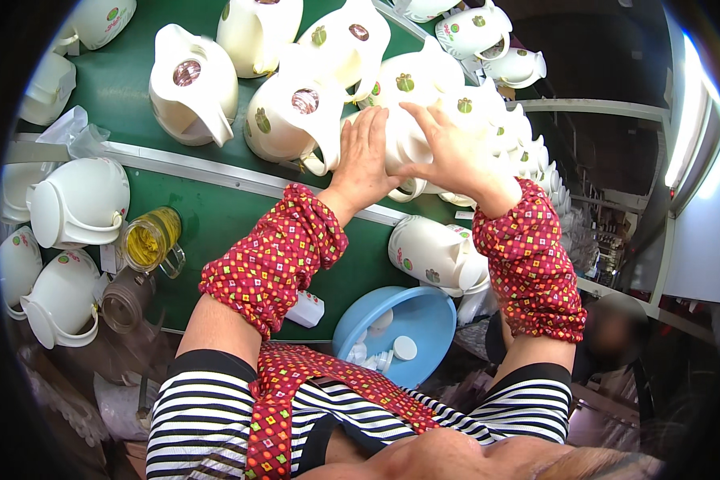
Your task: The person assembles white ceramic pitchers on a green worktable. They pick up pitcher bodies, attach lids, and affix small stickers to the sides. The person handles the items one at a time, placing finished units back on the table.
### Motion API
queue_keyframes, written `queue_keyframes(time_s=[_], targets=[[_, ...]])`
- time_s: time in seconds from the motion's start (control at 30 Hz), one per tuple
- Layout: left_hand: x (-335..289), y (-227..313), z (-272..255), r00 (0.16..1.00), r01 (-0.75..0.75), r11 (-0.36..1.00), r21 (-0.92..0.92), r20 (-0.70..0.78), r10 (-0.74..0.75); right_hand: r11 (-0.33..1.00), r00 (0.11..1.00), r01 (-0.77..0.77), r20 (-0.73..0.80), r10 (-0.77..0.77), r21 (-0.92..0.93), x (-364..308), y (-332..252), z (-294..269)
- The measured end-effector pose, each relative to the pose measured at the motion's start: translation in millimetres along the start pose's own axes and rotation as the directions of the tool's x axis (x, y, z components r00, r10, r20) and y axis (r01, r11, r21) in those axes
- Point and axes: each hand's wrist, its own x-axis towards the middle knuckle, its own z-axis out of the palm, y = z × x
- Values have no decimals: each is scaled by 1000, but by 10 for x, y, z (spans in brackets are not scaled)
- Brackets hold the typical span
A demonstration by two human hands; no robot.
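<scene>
Several cream-white jugs with spouts, handles and small green stickers crowd the green work surface in front of me. My left hand has its fingers stretched out, beside the handle of a jug with a shiny brownish oval on top. A little to its right, my right hand has its thumb and fingers spread over another white jug. Both thumbs come close together in front of that jug, partly hiding it. Whether the palms press on it, I cannot tell. Another jug lies tilted below my right hand.
A blue basin with white round caps sits close to my body. At left are a glass mug with yellow contents, a dark jar and more jugs. A metal rail crosses the surface. Jugs line the right side.
</scene>
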Motion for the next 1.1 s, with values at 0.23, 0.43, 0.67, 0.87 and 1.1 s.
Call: queue_keyframes(time_s=[0.23,0.43,0.67,0.87,1.1], targets=[[-18,-6,-12,1000,17,1000,-11,10,-17,826,818,-550,283,501,125,196,-210,-56],[-9,-7,-1,999,33,999,-28,6,-33,979,990,-78,127,55,190,-22,7,-67],[-9,-1,9,999,44,999,-30,24,-44,929,946,320,111,-304,-185,-36,95,-161],[-12,26,26,997,65,998,-20,33,-64,885,869,-460,240,433,71,105,-158,-67],[-35,-13,31,998,52,998,-17,35,-52,983,984,128,107,-142,134,-33,125,-96]])
